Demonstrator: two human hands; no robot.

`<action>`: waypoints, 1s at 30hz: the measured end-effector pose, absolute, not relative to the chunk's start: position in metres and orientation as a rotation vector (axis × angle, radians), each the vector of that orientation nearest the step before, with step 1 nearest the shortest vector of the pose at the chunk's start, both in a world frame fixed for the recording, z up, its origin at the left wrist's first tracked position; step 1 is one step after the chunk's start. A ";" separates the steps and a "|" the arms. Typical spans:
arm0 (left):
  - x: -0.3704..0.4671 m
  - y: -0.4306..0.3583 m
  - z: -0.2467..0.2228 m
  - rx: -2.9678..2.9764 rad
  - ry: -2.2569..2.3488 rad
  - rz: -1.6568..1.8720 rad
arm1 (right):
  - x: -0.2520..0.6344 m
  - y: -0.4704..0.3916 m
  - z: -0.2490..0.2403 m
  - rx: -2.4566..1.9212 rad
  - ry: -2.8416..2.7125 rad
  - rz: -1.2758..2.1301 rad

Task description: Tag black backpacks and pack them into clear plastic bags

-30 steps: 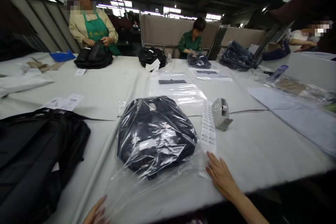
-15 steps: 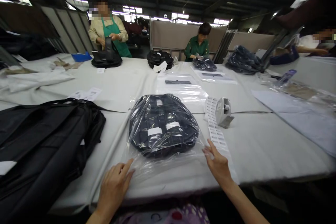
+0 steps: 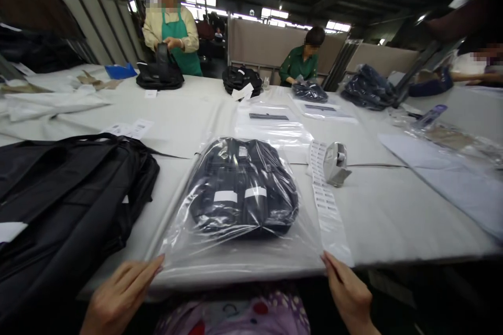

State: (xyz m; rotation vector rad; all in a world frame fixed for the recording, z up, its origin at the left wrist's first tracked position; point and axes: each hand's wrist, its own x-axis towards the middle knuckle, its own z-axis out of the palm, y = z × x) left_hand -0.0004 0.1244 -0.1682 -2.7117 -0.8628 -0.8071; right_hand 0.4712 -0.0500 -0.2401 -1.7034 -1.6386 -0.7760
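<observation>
A dark backpack (image 3: 243,183) lies inside a clear plastic bag (image 3: 236,254) on the table in front of me. White bands wrap its two straps, and a small white label shows near its top. My left hand (image 3: 121,290) pinches the near left corner of the plastic bag. At the near right corner, my right hand (image 3: 348,288) pinches the same bag between thumb and fingers. The bag's near edge is stretched between both hands along the table's front edge.
More black backpacks (image 3: 70,193) lie at the left. Right of the bag are a strip of barcode labels (image 3: 324,193) and a tape dispenser (image 3: 336,165). Flat plastic bags (image 3: 271,133) lie beyond. Two co-workers (image 3: 173,31) (image 3: 301,60) handle bags across the table.
Both hands have moved apart and toward me, closing on the corners of the plastic bag. Its near edge, loose and crumpled before, is now spread wide and taut.
</observation>
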 end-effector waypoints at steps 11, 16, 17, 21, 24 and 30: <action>-0.013 0.096 -0.204 -2.723 -0.804 -0.737 | 0.474 -0.080 -0.259 -1.621 -1.887 -0.674; -0.005 0.104 -0.162 -2.682 -1.042 -0.917 | 0.466 -0.076 -0.191 -1.588 -1.758 -0.666; 0.007 0.112 -0.143 -2.686 -1.051 -0.968 | 0.461 -0.067 -0.170 -1.575 -1.694 -0.647; 0.082 0.156 -0.073 -2.947 -0.469 -0.742 | 0.429 -0.004 -0.094 -1.255 -1.879 -0.354; 0.134 0.183 -0.056 -3.021 -0.078 -0.346 | 0.405 0.046 -0.073 -1.054 -2.159 -0.158; 0.161 0.211 -0.108 -3.076 0.158 -0.037 | 0.409 0.100 -0.128 -0.956 -2.513 -0.019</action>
